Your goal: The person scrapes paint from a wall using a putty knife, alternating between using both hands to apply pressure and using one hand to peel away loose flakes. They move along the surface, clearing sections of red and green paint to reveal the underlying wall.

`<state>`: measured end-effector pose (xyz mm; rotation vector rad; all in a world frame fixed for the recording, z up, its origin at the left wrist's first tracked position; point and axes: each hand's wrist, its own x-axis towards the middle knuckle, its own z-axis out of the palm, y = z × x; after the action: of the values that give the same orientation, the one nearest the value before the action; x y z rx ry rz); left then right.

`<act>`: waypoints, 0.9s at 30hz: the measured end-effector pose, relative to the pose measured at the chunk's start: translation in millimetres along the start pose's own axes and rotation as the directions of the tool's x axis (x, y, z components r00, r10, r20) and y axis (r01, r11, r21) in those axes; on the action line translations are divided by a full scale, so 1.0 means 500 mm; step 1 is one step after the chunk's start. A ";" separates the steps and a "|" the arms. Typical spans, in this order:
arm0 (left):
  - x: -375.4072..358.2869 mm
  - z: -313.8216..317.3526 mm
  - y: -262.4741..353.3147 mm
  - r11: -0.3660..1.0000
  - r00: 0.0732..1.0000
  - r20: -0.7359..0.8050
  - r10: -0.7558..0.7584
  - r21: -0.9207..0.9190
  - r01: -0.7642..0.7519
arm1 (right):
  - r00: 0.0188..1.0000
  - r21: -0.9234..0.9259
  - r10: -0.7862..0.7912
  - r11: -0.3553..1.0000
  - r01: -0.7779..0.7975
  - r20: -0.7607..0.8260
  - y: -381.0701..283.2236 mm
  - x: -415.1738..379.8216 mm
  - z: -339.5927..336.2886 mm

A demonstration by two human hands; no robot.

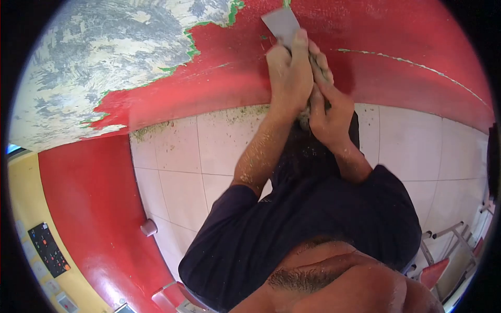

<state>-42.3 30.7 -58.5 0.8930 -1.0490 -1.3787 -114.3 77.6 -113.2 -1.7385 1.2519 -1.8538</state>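
Left hand (289, 78), right hand (334, 112) gripping scraper (281, 25), black board (48, 251), marks unreadable

Floor (177, 193): pale tiles are laid in large squares, parted by thin dark joints.
Chips (162, 129): small yellow-green flakes are strewn along the foot of the red wall (219, 88), gathered most thickly at the left corner and again nearer the middle.
Stray flakes (371, 112): a thinner sprinkling is seen to the right of the person (313, 229).
Middle: the tiles are hidden there by the person's body.
Frame (446, 230): metal legs are seen at the right (their feet cannot be made out clearly).
Cylinder (149, 227): it is placed at the left edge; whether it is borne by the tiles cannot be told.
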 end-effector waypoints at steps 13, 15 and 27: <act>0.019 0.006 0.019 0.987 0.987 0.004 0.161 0.014 -0.161 | 0.995 0.050 0.097 0.994 -0.098 0.021 0.024 0.002 0.019; 0.012 0.010 0.014 0.993 0.992 -0.039 0.117 0.008 -0.117 | 1.000 0.008 -0.023 1.000 0.023 -0.017 0.019 0.005 0.015; 0.007 0.003 -0.009 0.979 0.984 -0.016 0.179 0.100 -0.177 | 0.993 0.003 -0.103 0.995 0.103 -0.054 0.022 0.002 0.009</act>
<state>-45.4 27.3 -62.2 0.8636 -1.1570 -1.1727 -114.1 68.9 -121.6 -1.7927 1.1966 -1.9717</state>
